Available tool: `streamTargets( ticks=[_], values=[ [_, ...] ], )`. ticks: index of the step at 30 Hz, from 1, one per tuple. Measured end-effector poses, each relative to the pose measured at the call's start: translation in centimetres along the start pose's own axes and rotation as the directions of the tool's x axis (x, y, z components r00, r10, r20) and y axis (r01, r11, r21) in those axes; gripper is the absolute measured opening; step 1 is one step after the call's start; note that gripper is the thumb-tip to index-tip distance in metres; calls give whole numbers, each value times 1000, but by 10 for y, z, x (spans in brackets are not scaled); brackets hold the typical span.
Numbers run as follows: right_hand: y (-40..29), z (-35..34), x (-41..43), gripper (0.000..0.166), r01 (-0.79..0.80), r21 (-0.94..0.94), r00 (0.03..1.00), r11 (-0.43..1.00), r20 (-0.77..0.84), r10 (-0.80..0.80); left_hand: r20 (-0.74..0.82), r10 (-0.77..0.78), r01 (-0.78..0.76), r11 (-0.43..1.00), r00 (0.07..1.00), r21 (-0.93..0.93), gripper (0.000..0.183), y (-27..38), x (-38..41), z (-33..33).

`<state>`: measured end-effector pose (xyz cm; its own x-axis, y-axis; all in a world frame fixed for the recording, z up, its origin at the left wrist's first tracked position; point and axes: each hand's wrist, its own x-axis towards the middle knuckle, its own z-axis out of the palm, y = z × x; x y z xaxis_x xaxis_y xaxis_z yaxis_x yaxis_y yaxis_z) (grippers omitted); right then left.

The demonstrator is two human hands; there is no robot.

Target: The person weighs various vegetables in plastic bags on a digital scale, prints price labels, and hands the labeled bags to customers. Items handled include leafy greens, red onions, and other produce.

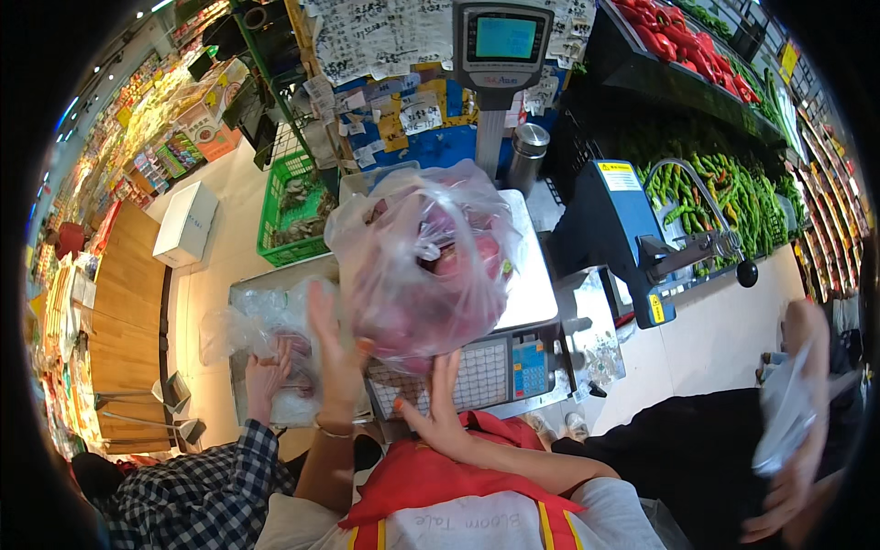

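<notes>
A large clear plastic bag (426, 275) full of purplish-red produce rests on the metal plate (533, 275) of a weighing scale. It overlaps the upper part of the scale's keypad (481, 371). Beside the bag's left side is my left hand (337, 350), slightly blurred, its fingers extended; contact there is hard to judge. My right hand (440, 416) has its thumb and fingers spread, and its fingertips meet the bag's near edge above the keypad. Neither hand grasps the bag. On a post behind the bag stands the lit scale display (505, 38).
At left, another person's hand (268, 375) touches a smaller plastic bag (295, 350) on a side counter. A bag-sealing device (619, 234) stands right. Another person's arm (808, 385) with clear plastic is far right. Behind are a green crate (299, 206), green peppers (729, 192) and a metal canister (531, 155).
</notes>
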<state>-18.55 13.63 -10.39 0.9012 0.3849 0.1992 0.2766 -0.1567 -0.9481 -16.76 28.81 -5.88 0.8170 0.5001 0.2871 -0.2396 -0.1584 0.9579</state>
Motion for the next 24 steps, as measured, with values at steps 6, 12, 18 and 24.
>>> streamTargets(
  ticks=[6,12,18,24],
  values=[
    [28,-113,65,11,-129,251,964,959,-195,180,-73,92,-41,855,993,518,96,-8,-18,32],
    [42,-139,238,37,256,26,947,966,-206,-245,-176,30,22,958,984,286,94,-41,-24,38],
    [38,-102,213,47,31,-191,983,981,-172,-65,16,-17,15,993,1000,113,94,-73,14,-2],
    [43,-121,166,56,86,-155,977,984,-182,-114,358,-97,14,974,929,228,98,-57,76,-32]
  ],
)
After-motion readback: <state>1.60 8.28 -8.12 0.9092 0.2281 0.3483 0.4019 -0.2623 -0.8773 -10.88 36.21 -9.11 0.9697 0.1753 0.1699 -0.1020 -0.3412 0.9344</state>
